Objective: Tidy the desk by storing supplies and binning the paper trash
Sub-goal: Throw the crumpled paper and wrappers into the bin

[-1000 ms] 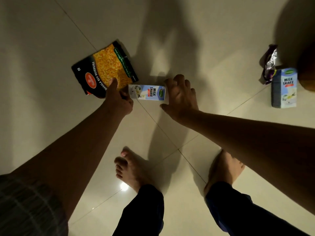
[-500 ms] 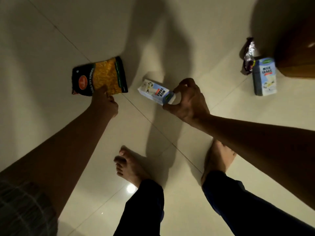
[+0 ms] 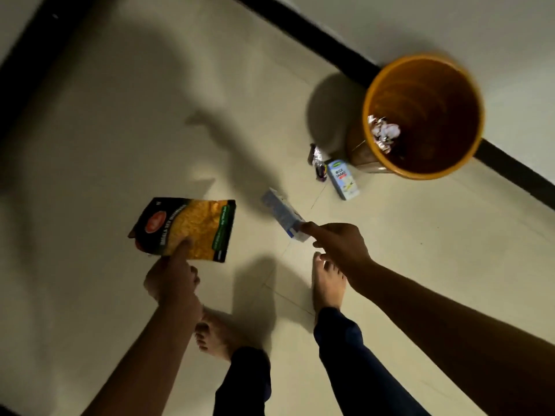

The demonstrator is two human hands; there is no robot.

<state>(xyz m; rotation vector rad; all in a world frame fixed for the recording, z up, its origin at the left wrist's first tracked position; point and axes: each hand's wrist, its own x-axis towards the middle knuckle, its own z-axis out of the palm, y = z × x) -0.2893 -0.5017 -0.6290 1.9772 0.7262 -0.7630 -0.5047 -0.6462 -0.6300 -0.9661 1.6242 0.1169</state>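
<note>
Head view, looking down at a pale tiled floor [image 3: 90,130]; dim light, some motion blur.

Left hand [image 3: 171,280]: holds a snack packet [image 3: 186,228] by its near edge, thumb on top of the printed face, the other fingers curled beneath and mostly hidden. Packet is black with a yellow panel and a red logo, lifted clear of the floor and roughly flat.

Right hand [image 3: 339,243]: pinches one end of a small milkshake carton [image 3: 283,216] between thumb and curled fingers. Carton is tilted, far end pointing away towards the bin, blurred.

Orange bin [image 3: 468,85]: stands on the floor against the wall's dark skirting, upper right. Crumpled foil and paper scraps [image 3: 384,133] lie inside it.

Second milkshake carton [image 3: 342,178]: lies flat on the floor just beside the bin's base. A crumpled dark wrapper [image 3: 318,163] lies touching or just beside this carton; cannot tell which.

Both bare feet and dark trouser legs show at bottom centre.
</note>
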